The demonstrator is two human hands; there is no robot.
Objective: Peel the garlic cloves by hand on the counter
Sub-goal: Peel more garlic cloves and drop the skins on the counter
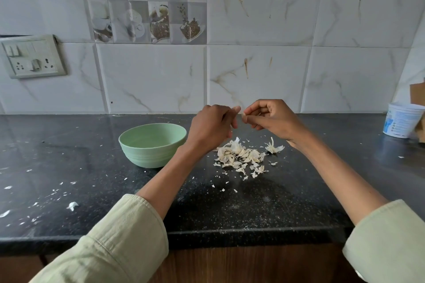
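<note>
- While both hands hover above the dark table in the middle of the frame, the left hand has its fingers curled, thumb and forefinger tip pointing right toward the other hand.
- The right hand is curled too, its fingertips pinching a small pale bit, apparently a garlic clove, right where the two hands meet; the clove is mostly hidden, so how much skin it carries cannot be told.
- Whether the left grip touches the clove or only comes just beside it cannot be told.
- Below the hands, in the centre of the frame, a heap of garlic skins lies on the table, with a larger papery husk just to its right.
- A light green bowl stands on the table left of the heap, just beside the left wrist; its visible inside shows nothing in it.
- Small white flakes are scattered over the table toward the lower left.
- A white plastic tub stands at the right edge of the frame, with brown cardboard behind it.
- A switch and socket plate sits on the tiled wall at the left.
- Pale green sleeves cover both forearms at the bottom.
</note>
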